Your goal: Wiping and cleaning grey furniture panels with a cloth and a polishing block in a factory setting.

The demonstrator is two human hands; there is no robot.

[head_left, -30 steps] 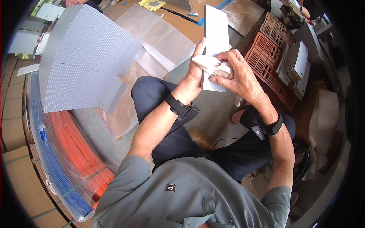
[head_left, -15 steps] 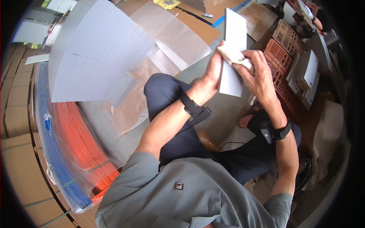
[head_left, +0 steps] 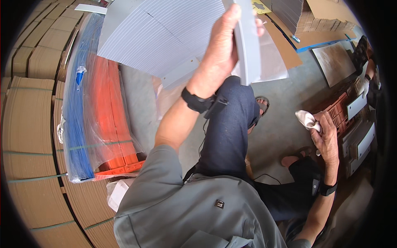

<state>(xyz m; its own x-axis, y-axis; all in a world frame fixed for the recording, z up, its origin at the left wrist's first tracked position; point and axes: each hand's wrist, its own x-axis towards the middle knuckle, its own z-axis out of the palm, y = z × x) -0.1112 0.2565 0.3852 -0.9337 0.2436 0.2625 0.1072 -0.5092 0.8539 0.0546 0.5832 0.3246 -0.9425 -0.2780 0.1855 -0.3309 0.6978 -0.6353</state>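
My left hand (head_left: 223,45) grips a narrow white panel (head_left: 248,45) by its edge, raised over my left knee. The panel is tilted nearly edge-on, and its upper end runs out of view. Just behind it rises a large stack of light grey-white panels (head_left: 153,33). Out to the right, away from the panel, my right hand (head_left: 324,134) is closed on a crumpled white cloth (head_left: 307,119). Part of the cloth sticks out past the fingers.
Plastic-wrapped blue strips (head_left: 84,120) and orange strips (head_left: 109,111) lie at the left beside strapped cardboard stacks (head_left: 29,120). Brown plastic crates (head_left: 337,111) and white panels (head_left: 359,153) stand at the right. Another person's hand (head_left: 371,68) shows at the far right.
My right hand has left the panel and moved right and down with the cloth. My left hand has moved the panel up and left, turning it edge-on. The view has swung right.
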